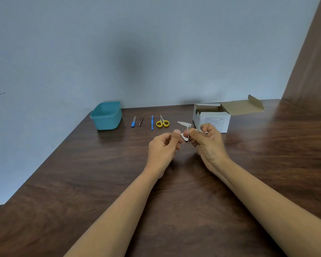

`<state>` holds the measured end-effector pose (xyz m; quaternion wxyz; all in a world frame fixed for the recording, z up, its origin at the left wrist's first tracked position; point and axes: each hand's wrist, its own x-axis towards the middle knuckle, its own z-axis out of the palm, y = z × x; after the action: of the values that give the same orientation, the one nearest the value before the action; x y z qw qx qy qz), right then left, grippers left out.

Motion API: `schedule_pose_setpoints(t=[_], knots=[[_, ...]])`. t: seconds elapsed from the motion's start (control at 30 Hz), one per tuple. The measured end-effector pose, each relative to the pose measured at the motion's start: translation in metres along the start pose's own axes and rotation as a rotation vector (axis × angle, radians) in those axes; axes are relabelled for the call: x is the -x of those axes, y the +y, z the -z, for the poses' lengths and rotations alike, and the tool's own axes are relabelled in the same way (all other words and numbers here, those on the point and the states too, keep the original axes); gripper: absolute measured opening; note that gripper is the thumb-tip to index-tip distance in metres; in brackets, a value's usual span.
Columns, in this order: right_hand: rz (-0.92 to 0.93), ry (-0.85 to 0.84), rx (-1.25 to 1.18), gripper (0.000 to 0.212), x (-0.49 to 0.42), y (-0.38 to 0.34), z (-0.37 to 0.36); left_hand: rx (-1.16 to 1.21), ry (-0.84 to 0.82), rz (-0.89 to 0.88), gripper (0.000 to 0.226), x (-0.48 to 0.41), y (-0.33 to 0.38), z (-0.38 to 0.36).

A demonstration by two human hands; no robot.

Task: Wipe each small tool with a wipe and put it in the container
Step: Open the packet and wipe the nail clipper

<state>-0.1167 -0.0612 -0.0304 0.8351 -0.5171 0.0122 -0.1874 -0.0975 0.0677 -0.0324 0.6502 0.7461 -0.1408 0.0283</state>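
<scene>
My right hand (208, 143) grips a metal nail clipper (188, 129) with its lever swung up and pointing left. Just left of it, my left hand (163, 149) has curled fingers and pinches a small white wipe (183, 137) against the clipper's lower end. Both hands hover above the dark wooden table (174, 191). An open teal container (106, 115) stands at the back left. Between it and my hands, a row lies on the table: a blue nail file (133, 121), tweezers (141, 120), a thin blue-handled tool (152, 122) and yellow-handled scissors (162, 122).
A white cardboard box (211, 119) with its flap open stands at the back right, just behind my right hand. The table ends at a pale wall at the back and drops off along its left edge. A brown panel rises at the far right.
</scene>
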Motion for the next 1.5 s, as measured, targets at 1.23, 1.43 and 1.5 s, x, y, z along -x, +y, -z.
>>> schedule_pose_setpoints(t=[1.23, 1.43, 1.5], knots=[[-0.184, -0.112, 0.228, 0.024, -0.001, -0.006, 0.007, 0.16, -0.095, -0.006, 0.012, -0.002, 0.0, 0.004], [-0.108, -0.173, 0.279, 0.03, 0.002, -0.004, 0.005, 0.163, -0.107, -0.015, 0.013, -0.003, -0.002, 0.006], [-0.1, -0.197, 0.277, 0.03, 0.001, -0.003, 0.006, 0.164, -0.097, -0.009, 0.011, -0.003, -0.003, 0.006]])
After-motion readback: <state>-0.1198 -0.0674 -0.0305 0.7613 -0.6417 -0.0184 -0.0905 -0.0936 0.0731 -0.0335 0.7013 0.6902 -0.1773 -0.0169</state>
